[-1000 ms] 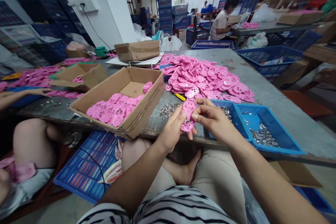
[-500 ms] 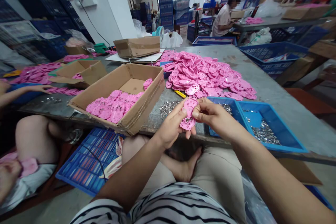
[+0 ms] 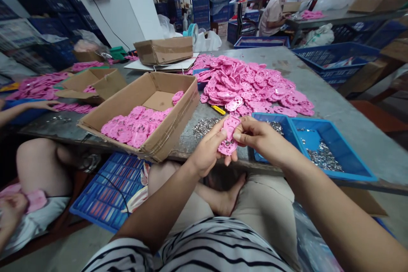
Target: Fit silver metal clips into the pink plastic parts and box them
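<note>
A flat pink plastic piece point(image 3: 230, 129) with small metal bits near its lower end is held upright over the table's front edge. My left hand point(image 3: 208, 148) grips it from the left, thumb on its face and fingers behind. From the right, my right hand point(image 3: 255, 136) pinches its edge between thumb and fingers; whether a small part is in that pinch I cannot make out. Just beyond lie a heap of similar pink pieces point(image 3: 248, 85), a yellow-handled tool point(image 3: 218, 109) and a pile of small metal parts point(image 3: 204, 127).
Left of my hands stands a cardboard box point(image 3: 172, 136) holding pink pieces. Blue trays point(image 3: 350, 153) with metal parts sit at the right. A co-worker's hand point(image 3: 47, 105) reaches in at the far left. A blue crate point(image 3: 95, 204) stands below the table.
The camera view has shifted slightly. Both my hands keep their hold on the pink piece, with hardly any change in their grip.
</note>
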A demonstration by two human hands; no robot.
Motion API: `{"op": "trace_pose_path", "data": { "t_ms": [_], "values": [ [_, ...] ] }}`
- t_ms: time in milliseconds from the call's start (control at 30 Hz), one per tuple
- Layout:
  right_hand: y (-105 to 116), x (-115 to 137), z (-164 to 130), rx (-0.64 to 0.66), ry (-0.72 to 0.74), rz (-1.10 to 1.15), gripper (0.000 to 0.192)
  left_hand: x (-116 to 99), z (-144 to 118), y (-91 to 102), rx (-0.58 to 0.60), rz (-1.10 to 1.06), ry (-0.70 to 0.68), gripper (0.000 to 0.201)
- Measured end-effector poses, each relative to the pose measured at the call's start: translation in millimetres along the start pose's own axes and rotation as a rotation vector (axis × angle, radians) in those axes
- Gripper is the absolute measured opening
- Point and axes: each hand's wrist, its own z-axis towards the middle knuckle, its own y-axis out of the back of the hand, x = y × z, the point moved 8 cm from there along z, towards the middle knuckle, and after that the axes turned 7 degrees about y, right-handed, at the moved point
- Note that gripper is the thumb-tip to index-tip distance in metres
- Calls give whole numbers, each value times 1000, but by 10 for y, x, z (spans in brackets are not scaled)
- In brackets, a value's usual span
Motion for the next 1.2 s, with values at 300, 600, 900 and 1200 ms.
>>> {"op": "trace_pose_path", "data": {
  "t_ms": [300, 600, 900, 1200],
  "values": [
    [-56, -181, -16, 98, -68, -33, 37, 131, 74, 49, 4, 39, 54, 67],
    [-7, -283, 40, -26, -16, -137, 27, 177, 119, 104, -13, -13, 50, 61],
    [-218, -480, -47, -200, -71, 115, 26, 358, 47, 327, -164, -66, 50, 44],
    [-261, -640, 34, -532, -115, 404, 18, 188, -111, 543, -240, 4, 20, 35]
  ]
}}
